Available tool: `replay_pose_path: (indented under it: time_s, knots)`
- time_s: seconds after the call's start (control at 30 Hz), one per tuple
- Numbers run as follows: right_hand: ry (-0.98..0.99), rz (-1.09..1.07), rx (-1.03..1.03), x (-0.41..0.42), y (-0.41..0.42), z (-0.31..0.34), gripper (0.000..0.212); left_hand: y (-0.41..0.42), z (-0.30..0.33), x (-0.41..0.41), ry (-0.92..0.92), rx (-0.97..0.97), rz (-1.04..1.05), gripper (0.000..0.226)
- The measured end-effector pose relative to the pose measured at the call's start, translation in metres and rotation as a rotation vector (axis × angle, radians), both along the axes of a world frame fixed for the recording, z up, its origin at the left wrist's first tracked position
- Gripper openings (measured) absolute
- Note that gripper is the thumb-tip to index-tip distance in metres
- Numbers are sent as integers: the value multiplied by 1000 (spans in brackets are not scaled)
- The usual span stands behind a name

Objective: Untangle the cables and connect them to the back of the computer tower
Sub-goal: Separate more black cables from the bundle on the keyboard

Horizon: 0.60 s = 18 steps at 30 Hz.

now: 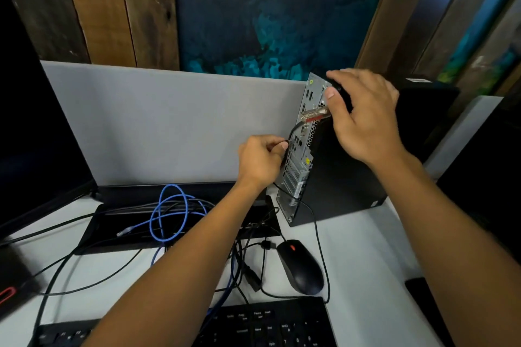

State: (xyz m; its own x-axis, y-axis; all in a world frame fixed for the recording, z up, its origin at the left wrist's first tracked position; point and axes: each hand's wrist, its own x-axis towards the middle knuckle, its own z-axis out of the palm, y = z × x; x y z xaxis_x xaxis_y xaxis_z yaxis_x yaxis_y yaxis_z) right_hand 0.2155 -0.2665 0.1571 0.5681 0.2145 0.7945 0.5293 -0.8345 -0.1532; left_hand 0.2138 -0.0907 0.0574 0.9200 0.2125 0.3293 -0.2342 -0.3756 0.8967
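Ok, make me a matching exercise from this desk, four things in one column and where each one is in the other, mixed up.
1. blue cable
2. mouse
3. left hand
4. right hand

A. steadying the top of the tower
B. pinching a black plug at the rear ports
C. looped left of the tower
D. between tower and keyboard

Pairs: 1-C, 2-D, 3-B, 4-A

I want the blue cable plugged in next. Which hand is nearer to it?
Left. The left hand is up and right of the blue cable, at the tower's ports; the right hand grips the tower's top, farther off.
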Motion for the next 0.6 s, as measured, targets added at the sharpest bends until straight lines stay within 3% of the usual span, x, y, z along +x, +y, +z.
replay_pose_path:
  time_s: [0.23, 0.6]
  knots:
    - [-70, -53, 30, 5, 6, -9, 39, 2, 6, 5, -156, 143, -26, 16]
    - [-118, -78, 36, 9, 10, -12, 39, 6, 13, 25, -199, 466, -41, 17]
